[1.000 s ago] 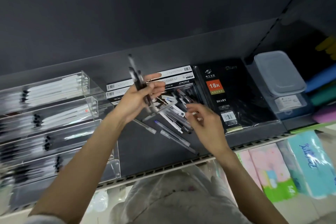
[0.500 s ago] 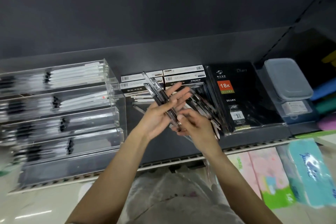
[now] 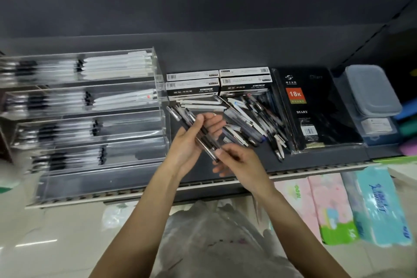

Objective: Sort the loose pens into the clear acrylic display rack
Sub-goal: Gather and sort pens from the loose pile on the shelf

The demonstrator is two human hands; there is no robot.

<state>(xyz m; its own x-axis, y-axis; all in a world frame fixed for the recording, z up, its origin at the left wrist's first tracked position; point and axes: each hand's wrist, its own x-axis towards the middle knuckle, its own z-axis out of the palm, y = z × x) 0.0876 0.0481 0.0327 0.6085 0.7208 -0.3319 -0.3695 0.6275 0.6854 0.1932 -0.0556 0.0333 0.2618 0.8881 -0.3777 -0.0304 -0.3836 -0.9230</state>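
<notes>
My left hand (image 3: pixel 191 140) grips a bundle of clear pens with black grips (image 3: pixel 180 117), held slanted above the dark shelf. My right hand (image 3: pixel 239 162) touches the bundle's lower end, pinching it with the fingertips. A heap of loose pens (image 3: pixel 252 119) lies on the shelf just behind and right of my hands. The clear acrylic display rack (image 3: pixel 158 106) stands to the left, stepped in several tiers, most holding rows of pens. Its lowest front tier looks empty.
Pen boxes (image 3: pixel 216 84) sit behind the heap. A black diary (image 3: pixel 316 108) lies to the right, then a lidded plastic container (image 3: pixel 372 95). Tissue packs (image 3: pixel 379 205) fill the lower shelf at right. The shelf's front edge (image 3: pixel 203 185) runs below my hands.
The view swung left, bringing the rack further in. My left hand lowered its pens from upright to slanted, and my right hand left the heap and came to the bundle's lower end.
</notes>
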